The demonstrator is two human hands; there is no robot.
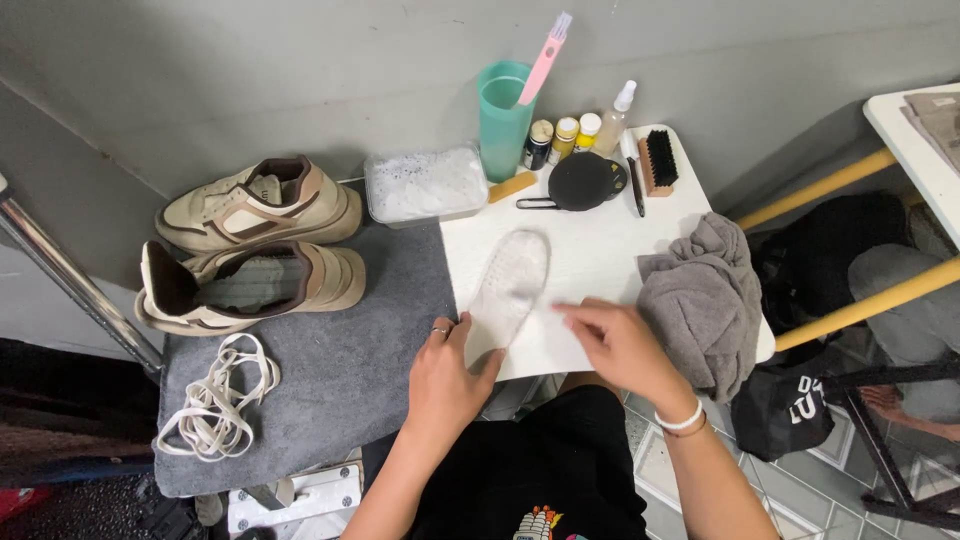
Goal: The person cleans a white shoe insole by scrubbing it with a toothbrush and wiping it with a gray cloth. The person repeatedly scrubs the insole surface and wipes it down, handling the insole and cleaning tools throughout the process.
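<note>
A white insole [508,290] lies flat on the small white desk [600,255], its toe pointing to the far side and its heel at the near edge. The person's left hand [445,375] rests on the heel end, thumb and fingers pressing the insole down rather than closing around it; a ring shows on one finger. The right hand [620,345] hovers just right of the insole with fingers stretched out toward it, grip loose and holding nothing; a white band sits on that wrist.

Just right of that hand a grey cloth [705,300] is bunched on the desk's right edge. On the far side stand a teal cup [502,120] with a pink brush [545,58] in it, a row of small bottles [565,138], a spray bottle [613,118], a black round brush [580,182] and a wooden bristle brush [655,162]. A clear tub of foamy water [425,185] sits far left of the insole. On the grey mat [340,370] to the left lie two beige-and-brown sneakers [255,245] and loose white laces [215,400].
</note>
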